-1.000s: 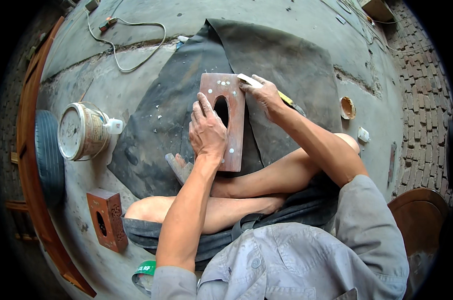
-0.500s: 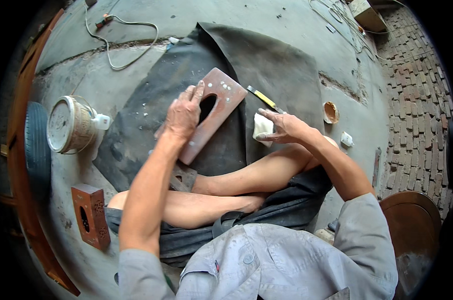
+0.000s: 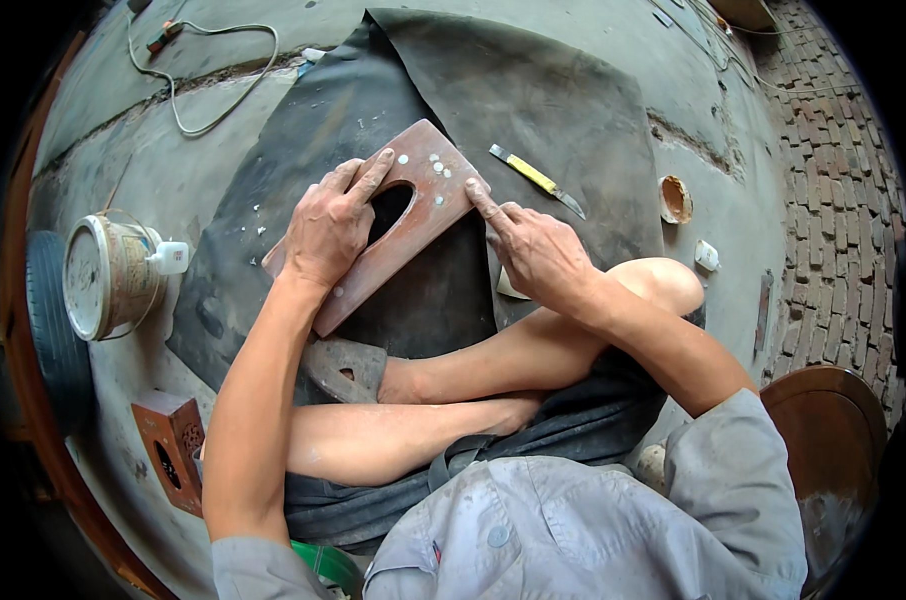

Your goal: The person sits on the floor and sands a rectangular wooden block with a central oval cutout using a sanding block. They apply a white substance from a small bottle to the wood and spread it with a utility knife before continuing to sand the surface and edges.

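The left hand (image 3: 331,225) has hold of a reddish-brown wooden box (image 3: 428,215), laid over its long left side with the fingers spread onto the top face beside the oval opening; the thumb is out of sight, so I can't tell how hard it's squeezing. The right hand (image 3: 538,255) isn't wrapped round the box at all — just the index fingertip on the corner at its right end, other fingers curled under, and I can't tell if there's anything tucked in that palm. The box sits at a slant over the dark mat (image 3: 573,110), in front of the crossed legs. Handling-wise, I'd guess it's stiff and fairly light, easy enough to steady one-handed, maybe a bit slick if that chalky film is dust. I'd grip the long sides and keep pressure off the rim of the opening, which looks like the weak spot — corners could chip too. A crumpled white pad (image 3: 511,286) peeks out just below the right hand, and a yellow-handled knife (image 3: 533,175) lies on the mat near the box, blade bare. Further out there's a grey slipper (image 3: 345,368) on one foot, a lidded bucket (image 3: 123,270) and a second box (image 3: 163,450) off to the left, plus a small round tub (image 3: 675,200) over on the right.
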`<state>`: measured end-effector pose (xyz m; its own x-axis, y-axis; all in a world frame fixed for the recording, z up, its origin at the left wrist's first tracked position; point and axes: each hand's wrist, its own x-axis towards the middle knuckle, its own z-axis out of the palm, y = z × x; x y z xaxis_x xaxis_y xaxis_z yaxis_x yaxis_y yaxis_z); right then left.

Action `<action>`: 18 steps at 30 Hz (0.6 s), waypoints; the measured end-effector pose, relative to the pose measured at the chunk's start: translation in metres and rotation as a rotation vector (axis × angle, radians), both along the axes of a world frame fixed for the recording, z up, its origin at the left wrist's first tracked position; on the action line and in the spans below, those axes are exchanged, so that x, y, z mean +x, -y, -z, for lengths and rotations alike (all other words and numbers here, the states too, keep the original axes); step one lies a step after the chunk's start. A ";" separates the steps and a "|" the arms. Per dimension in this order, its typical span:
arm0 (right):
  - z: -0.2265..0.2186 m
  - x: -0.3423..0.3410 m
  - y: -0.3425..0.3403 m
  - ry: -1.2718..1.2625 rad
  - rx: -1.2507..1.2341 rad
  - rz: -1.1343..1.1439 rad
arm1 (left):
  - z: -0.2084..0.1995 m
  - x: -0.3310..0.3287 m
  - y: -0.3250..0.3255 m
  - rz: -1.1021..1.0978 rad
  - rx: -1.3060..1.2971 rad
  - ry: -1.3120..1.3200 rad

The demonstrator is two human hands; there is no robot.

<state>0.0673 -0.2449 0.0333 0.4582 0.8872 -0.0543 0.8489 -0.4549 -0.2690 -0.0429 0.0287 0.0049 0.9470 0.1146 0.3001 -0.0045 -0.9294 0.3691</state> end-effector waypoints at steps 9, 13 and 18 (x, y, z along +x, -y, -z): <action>-0.010 0.008 -0.021 -0.012 -0.125 0.098 | -0.007 0.000 0.002 -0.004 0.024 0.016; 0.000 0.020 -0.035 -0.042 0.009 0.121 | -0.005 0.002 0.001 0.002 -0.001 0.022; -0.008 0.001 -0.007 -0.055 0.014 0.088 | -0.003 0.000 0.002 -0.023 -0.002 -0.001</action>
